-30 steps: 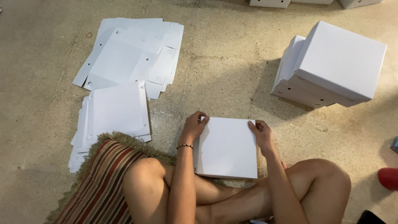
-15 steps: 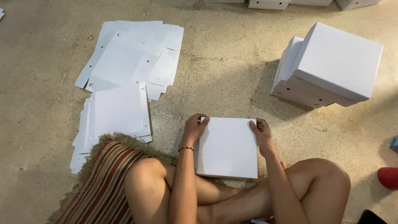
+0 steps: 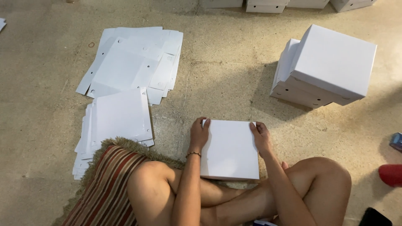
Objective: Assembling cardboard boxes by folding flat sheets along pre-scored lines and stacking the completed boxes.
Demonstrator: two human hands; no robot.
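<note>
A white square box lid (image 3: 230,148) lies on the floor in front of my crossed legs. My left hand (image 3: 199,133) grips its left edge near the far corner, with a thin bracelet on the wrist. Along the lid's right edge my right hand (image 3: 261,137) presses with the fingers curled over the rim. Both hands hold the lid flat and level.
A stack of assembled white boxes (image 3: 331,67) stands to the right. Flat white cardboard blanks lie in two piles at the left, far pile (image 3: 130,62) and near pile (image 3: 115,121). A striped fringed cushion (image 3: 109,188) is under me. More boxes (image 3: 268,6) line the far edge; a red object (image 3: 391,173) is at the right.
</note>
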